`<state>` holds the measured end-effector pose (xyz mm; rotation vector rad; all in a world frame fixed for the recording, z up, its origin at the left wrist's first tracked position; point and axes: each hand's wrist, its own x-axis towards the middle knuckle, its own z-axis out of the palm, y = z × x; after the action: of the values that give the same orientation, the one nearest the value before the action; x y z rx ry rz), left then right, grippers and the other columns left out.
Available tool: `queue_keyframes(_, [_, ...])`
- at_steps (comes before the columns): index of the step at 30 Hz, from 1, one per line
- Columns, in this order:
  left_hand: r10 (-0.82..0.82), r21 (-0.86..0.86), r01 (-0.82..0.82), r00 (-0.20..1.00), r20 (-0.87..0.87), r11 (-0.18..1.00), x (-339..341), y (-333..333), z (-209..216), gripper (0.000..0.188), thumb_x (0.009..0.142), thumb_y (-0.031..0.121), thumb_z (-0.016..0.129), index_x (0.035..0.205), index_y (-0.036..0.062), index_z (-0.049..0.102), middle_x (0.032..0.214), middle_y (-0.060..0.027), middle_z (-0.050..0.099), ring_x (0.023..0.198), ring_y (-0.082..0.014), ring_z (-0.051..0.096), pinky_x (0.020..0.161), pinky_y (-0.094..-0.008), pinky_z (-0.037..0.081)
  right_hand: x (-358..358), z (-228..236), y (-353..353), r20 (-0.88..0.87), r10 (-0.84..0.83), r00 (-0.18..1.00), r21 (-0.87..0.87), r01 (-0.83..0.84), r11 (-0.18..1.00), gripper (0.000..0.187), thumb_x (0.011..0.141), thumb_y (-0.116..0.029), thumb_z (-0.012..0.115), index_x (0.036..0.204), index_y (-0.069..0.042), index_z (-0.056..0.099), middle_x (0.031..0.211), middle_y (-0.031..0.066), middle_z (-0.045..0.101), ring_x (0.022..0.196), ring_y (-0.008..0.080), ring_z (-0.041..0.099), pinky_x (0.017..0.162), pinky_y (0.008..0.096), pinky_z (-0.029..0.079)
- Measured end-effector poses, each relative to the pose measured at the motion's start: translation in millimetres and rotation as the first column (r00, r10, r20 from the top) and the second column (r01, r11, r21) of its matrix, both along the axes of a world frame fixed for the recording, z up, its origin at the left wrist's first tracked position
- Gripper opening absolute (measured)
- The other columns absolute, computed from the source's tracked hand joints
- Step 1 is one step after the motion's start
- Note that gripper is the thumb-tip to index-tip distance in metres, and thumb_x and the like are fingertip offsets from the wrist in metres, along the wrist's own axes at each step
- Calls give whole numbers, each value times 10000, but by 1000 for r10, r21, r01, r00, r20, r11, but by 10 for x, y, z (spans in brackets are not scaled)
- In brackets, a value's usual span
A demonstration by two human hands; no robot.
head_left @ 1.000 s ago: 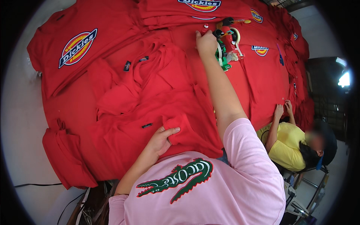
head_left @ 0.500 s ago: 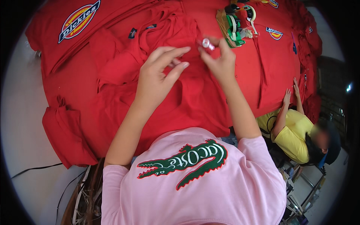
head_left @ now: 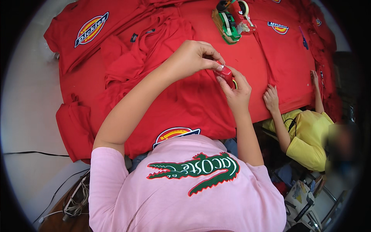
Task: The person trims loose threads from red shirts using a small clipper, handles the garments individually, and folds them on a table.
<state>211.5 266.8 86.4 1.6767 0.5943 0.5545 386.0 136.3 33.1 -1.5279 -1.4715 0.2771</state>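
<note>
My right hand (head_left: 236, 92) is closed around a small red case (head_left: 225, 75) with pale marks on its side and a whitish tip. A yellow-green edge shows beside it, and I cannot make out its exact kind. From above, my left hand (head_left: 201, 58) pinches the whitish tip between thumb and fingers. Below both hands a red shirt (head_left: 174, 104) lies spread on the table, its near part with a round emblem reaching to my front. To the left of it are crumpled red shirts (head_left: 150, 50) with small dark neck labels.
Tape dispensers (head_left: 231, 29), one green, stand at the far middle. Another flat red shirt (head_left: 284, 65) lies on the right, with a thin dark blue tool (head_left: 304, 40) beyond. A person in yellow (head_left: 307, 143) works at the right edge. Cables (head_left: 77, 193) hang at lower left.
My left hand has moved right and taken hold of the tip of the red case. My right hand has come nearer and lower. The person in yellow has spread their hands apart.
</note>
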Motion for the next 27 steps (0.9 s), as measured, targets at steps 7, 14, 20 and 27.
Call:
queue_keyframes(7, [282, 214, -233, 929, -239, 949, 657, 526, -676, 185, 839, 62, 770, 1005, -19, 761, 904, -134, 708, 848, -199, 723, 790, -316, 577, 512, -402, -181, -387, -165, 907, -252, 68, 965, 310, 888, -131, 781, 1148, -6, 668, 1018, 133, 717, 932, 208, 691, 845, 331, 534])
queue_keyframes(14, [583, 435, -493, 807, -93, 753, 895, 895, -1301, 302, 834, 131, 787, 1102, 13, 716, 1002, -136, 660, 889, -234, 679, 830, -354, 548, 789, -495, -150, -561, -92, 822, -206, -31, 978, 288, 1031, -122, 620, 1287, -16, 541, 1099, 60, 660, 958, 111, 636, 834, 275, 534])
queue_keyframes(20, [798, 355, -738, 600, -45, 575, -115, 113, -1040, 285, 876, 221, 804, 966, 7, 640, 928, -67, 614, 792, -171, 581, 768, -314, 495, 794, -549, -152, -704, -147, 695, -269, -70, 960, 321, 999, -67, 651, 1306, -29, 563, 1089, 39, 650, 899, 67, 615, 738, 209, 511])
queue_keyframes(27, [676, -990, -97, 737, -2, 103, -346, -924, -1205, 434, 921, 296, 764, 1257, 49, 646, 1237, -70, 702, 1208, -208, 620, 1066, -389, 462, 163, -264, -11, -487, 38, 873, -238, -174, 956, 329, 946, 17, 681, 1271, -4, 632, 1128, 76, 652, 1050, 149, 633, 882, 287, 532])
